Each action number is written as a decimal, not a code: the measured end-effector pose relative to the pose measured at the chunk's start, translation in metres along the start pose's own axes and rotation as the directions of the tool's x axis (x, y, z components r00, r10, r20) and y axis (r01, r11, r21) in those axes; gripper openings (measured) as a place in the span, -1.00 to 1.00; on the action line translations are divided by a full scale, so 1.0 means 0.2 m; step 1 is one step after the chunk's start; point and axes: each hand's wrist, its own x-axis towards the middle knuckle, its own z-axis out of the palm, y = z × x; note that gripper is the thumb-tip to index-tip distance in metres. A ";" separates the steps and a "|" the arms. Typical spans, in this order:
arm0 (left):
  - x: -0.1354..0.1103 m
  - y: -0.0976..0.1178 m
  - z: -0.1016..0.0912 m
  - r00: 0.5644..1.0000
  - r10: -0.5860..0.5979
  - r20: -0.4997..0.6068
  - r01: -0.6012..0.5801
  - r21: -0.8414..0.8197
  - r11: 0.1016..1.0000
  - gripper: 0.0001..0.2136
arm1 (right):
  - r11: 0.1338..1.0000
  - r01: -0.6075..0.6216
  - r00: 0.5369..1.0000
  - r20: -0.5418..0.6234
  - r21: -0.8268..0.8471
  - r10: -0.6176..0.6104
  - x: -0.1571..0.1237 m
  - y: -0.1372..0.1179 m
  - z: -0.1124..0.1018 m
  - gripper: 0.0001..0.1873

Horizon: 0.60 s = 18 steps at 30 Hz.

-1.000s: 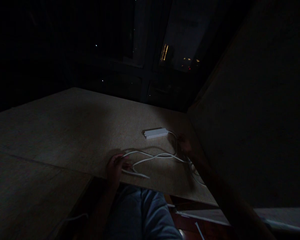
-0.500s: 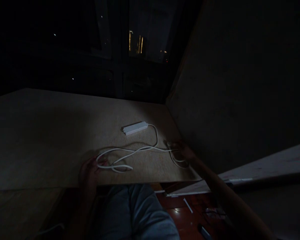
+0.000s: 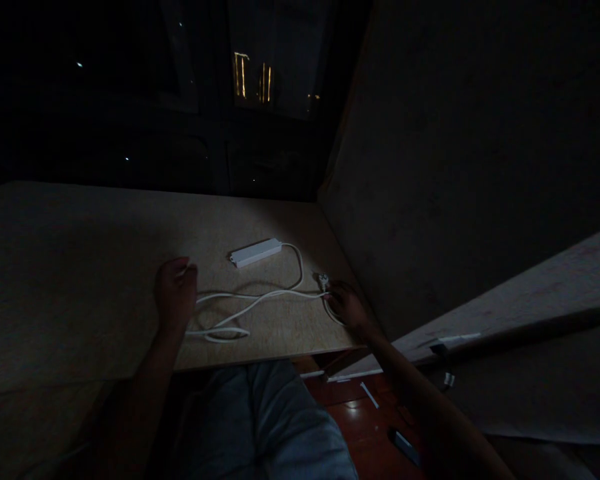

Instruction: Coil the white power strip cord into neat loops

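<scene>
A white power strip [image 3: 255, 252] lies on a chipboard panel [image 3: 80, 267] in a dim room. Its white cable [image 3: 250, 303] runs in loose loops across the panel toward me. My left hand [image 3: 175, 293] rests on the panel at the left end of the loops, fingers curled, seemingly around the cable. My right hand [image 3: 347, 305] lies at the right end of the cable beside the plug [image 3: 323, 280], fingers bent over the cord.
A tall upright board [image 3: 455, 167] stands close on the right. Another board [image 3: 530, 313] slopes low at the right. Dark windows [image 3: 250, 87] with city lights are behind. My grey-trousered leg [image 3: 280, 427] and a reddish floor [image 3: 365, 420] with small scraps show below.
The view has swung right. My left hand has moved up and away from the panel's near edge along the cable. My right hand has gathered the cord near the plug.
</scene>
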 end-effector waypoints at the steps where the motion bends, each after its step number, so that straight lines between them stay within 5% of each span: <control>1: 0.05 0.03 0.09 0.996 0.048 0.074 -0.053 0.067 0.996 -0.66 | 1.000 -0.005 1.000 -0.007 -0.010 0.005 0.00 0.01 0.01 -0.65; 4: 0.16 0.03 0.36 0.902 0.235 0.362 -0.332 0.234 0.914 -0.54 | 0.999 -0.015 1.000 -0.023 -0.038 0.014 0.00 0.02 0.02 -0.64; 7: 0.21 -0.07 0.53 0.656 0.292 0.696 -0.610 0.262 0.748 -0.45 | 0.999 -0.038 0.999 -0.030 -0.029 0.037 0.00 0.03 0.02 -0.61; 9: 0.22 -0.14 0.56 0.559 0.227 0.797 -0.695 0.302 0.652 -0.44 | 0.998 -0.057 0.998 -0.035 -0.001 0.057 0.00 0.03 0.02 -0.58; 14: 0.27 -0.19 0.50 0.528 0.174 0.832 -0.775 0.387 0.500 -0.50 | 0.970 -0.176 0.981 -0.057 0.165 0.188 0.00 0.02 0.01 -0.42; 18: 0.30 -0.18 0.41 0.548 0.160 0.821 -0.777 0.429 0.462 -0.51 | 0.858 -0.389 0.912 0.006 0.336 0.411 -0.01 0.01 -0.02 -0.28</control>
